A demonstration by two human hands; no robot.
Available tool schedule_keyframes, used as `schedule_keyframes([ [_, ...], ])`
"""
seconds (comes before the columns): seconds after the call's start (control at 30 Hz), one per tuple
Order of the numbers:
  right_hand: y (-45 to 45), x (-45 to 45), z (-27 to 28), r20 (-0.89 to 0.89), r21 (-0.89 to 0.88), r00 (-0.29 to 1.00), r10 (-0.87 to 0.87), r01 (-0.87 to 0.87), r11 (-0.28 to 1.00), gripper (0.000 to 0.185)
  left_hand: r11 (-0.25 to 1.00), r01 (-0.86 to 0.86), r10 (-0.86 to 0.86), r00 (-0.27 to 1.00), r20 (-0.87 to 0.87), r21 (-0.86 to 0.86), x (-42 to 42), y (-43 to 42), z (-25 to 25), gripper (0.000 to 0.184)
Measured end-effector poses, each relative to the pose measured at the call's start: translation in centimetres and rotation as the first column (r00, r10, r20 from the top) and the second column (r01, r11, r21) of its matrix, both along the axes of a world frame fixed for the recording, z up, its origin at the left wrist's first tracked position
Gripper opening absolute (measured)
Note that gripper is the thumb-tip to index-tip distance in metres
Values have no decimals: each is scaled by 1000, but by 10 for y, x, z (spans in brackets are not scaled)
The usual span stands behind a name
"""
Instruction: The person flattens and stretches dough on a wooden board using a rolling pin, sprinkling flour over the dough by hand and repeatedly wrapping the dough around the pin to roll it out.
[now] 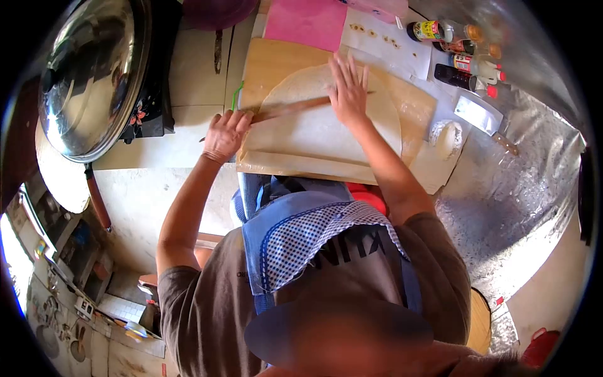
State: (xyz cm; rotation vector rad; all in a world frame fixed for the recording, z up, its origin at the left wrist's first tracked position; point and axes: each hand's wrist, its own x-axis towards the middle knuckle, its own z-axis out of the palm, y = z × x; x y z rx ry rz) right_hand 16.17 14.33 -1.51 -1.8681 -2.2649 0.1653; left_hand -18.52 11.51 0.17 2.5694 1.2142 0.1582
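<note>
A wide, thin sheet of dough lies on a wooden board, its near edge forming a straight strip along the board's front. Across the dough runs a slim wooden rolling pin, tilted up toward the right. My left hand has its fingers curled over the pin near its left end, beside the board's left edge. With fingers stretched out and somewhat spread, my right hand rests over the right part of the pin and dough. What lies beneath its palm is hidden.
A large shiny lid sits over a pan at the left. On the right are several bottles, a cleaver and a small bowl with white powder. A pink sheet lies behind the board. Foil covers the right side.
</note>
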Motion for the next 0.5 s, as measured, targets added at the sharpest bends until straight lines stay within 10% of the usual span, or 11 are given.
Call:
schedule_keyframes([
  [0.2, 81, -7, -9, -47, 59, 999, -13, 16, 998, 61, 963, 35, -48, 998, 42, 269, -8, 49, -33, 38],
  [0.5, 14, 20, 8, -16, 27, 999, 34, -34, 999, 54, 997, 68, -69, 996, -63, -20, 4, 22, -21, 41],
])
